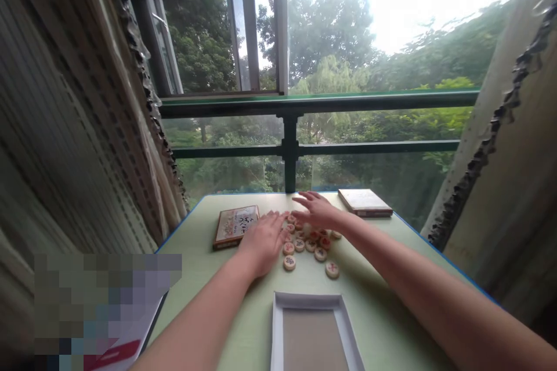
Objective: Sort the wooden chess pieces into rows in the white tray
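Observation:
Several round Chinese chess pieces (299, 244) lie loosely grouped on the pale green table, marked in red or dark characters. My left hand (263, 243) rests flat along the left side of the group, its fingers stretched out and touching or nearly touching the nearest pieces. Over the far side of the group is my right hand (317, 210), its fingers spread and pointing left; it covers some pieces. One piece with a red mark (332, 269) lies apart at the near right. A shallow white open box (307, 300) sits closer to me, showing a bare brown bottom.
A flat box with dark characters on its lid (235, 226) lies left of my left hand. Another flat pale box (364, 202) is at the table's far right. A green railing (290, 153) and window stand beyond the table (209, 278); curtains hang on both sides.

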The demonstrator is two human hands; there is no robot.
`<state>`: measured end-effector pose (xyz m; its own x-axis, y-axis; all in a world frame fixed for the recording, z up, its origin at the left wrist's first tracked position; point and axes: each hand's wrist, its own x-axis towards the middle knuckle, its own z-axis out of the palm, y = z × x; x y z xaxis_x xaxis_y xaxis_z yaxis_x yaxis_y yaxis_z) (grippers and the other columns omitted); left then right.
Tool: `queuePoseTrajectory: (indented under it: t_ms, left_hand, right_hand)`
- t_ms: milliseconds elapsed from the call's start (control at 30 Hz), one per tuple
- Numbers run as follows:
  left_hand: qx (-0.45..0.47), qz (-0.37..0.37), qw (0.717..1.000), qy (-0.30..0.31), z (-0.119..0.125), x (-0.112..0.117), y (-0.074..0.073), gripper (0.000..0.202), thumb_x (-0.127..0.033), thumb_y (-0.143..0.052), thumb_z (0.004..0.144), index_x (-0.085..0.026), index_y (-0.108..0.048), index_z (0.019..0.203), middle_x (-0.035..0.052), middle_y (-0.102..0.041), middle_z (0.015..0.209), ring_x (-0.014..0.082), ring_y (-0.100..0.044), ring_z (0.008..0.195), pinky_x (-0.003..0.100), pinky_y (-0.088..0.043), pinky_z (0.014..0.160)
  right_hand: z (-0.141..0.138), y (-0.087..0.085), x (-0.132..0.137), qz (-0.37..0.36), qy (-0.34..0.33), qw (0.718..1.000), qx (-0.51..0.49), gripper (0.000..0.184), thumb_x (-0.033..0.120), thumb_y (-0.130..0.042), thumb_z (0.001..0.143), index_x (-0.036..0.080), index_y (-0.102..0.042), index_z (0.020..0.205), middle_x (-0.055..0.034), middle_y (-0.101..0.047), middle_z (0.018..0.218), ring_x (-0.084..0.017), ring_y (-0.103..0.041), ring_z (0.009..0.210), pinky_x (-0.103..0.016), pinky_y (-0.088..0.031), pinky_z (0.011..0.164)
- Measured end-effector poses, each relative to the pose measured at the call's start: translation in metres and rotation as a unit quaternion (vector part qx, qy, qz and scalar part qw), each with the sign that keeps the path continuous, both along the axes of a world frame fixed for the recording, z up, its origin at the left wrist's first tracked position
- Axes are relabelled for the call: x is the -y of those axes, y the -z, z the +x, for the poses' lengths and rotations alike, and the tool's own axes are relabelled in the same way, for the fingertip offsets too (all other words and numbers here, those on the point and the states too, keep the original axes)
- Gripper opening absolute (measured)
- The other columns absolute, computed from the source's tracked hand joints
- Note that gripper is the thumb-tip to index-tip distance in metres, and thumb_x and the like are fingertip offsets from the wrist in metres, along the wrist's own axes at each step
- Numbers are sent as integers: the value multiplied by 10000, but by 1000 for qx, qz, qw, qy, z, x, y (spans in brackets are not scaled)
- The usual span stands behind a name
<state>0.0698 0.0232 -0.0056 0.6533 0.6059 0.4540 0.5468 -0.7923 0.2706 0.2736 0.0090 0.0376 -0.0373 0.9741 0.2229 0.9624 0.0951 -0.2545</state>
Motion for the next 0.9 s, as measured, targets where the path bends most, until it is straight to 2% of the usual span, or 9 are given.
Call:
queuePoseTrajectory:
  t_ms: [100, 233, 300, 400, 500, 567, 667, 767, 900]
  left_hand:
    - [-11, -8, 998, -68, -6, -8, -1, 464, -399, -308, 902, -164, -540, 1228, 129, -576, 1239, 273, -511, 1159, 395, -355, 991]
    - [-20, -33, 991, -126, -13, -16, -3, 500, -419, -252, 913, -147, -551, 1208, 144, -552, 1265, 289, -504, 1165, 415, -367, 972]
    - [-37, -35, 991, -124, -14, -16, -3, 514, -430, -264, 909, -130, -546, 1216, 159, -524, 1295, 298, -453, 1220, 447, -316, 1017]
    - [-81, -37, 992, -86, -10, -10, -4, 520, -435, -239, 915, -150, -520, 1247, 133, -502, 1324, 263, -396, 1275, 469, -200, 1084]
    - [-98, -61, 992, -50, -6, -2, -10, 552, -433, -169, 926, -151, -477, 1287, 102, -469, 1360, 215, -375, 1294, 420, -170, 1111]
    - [-94, -79, 992, -28, -4, 3, -15, 560, -430, -153, 928, -153, -488, 1281, 86, -487, 1348, 204, -386, 1287, 379, -180, 1115]
    - [-67, -96, 993, 8, -3, 11, -20, 549, -440, -159, 927, -190, -544, 1227, 59, -561, 1276, 205, -453, 1233, 348, -254, 1086]
    - [-26, -111, 993, 38, -5, 14, -21, 538, -465, -190, 921, -202, -592, 1164, 63, -614, 1203, 205, -546, 1125, 312, -386, 982]
    - [5, -125, 991, 39, -5, 14, -20, 461, -420, -282, 910, -193, -623, 1121, 60, -657, 1125, 202, -595, 1039, 288, -434, 916]
  right_hand:
    - [-18, 10, 7, -44, -124, 991, -24, 432, 465, -491, 831, 277, -587, 1207, -25, -548, 1279, -229, -453, 1200, -314, -320, 1006]
    - [-34, -1, 20, -88, -166, 981, -39, 339, 384, -563, 779, 251, -670, 1071, -34, -653, 1087, -228, -588, 970, -295, -426, 850]
    - [-34, -7, 20, -91, -150, 984, -23, 314, 329, -547, 784, 251, -668, 1064, -33, -659, 1065, -222, -593, 954, -295, -431, 840]
    - [-19, -10, 15, -68, -81, 994, 31, 329, 315, -476, 829, 237, -646, 1099, -61, -601, 1189, -246, -541, 1066, -334, -403, 901]
    - [7, -6, 10, -64, 27, 992, 106, 385, 374, -402, 870, 196, -623, 1130, -123, -517, 1291, -305, -437, 1189, -402, -370, 936]
    - [22, -4, 10, -91, 69, 986, 124, 361, 336, -427, 862, 170, -626, 1113, -153, -544, 1250, -319, -444, 1174, -402, -386, 900]
    - [31, -7, 12, -129, 71, 982, 116, 324, 256, -414, 863, 116, -668, 1009, -177, -624, 1113, -295, -543, 1036, -352, -423, 810]
    - [26, -16, 16, -162, 56, 981, 89, 347, 241, -394, 867, 94, -683, 991, -164, -658, 1052, -244, -599, 911, -295, -440, 740]
    - [9, -32, 27, -215, -1, 975, 49, 344, 269, -498, 806, 225, -651, 1111, -46, -683, 1033, -164, -626, 818, -220, -444, 668]
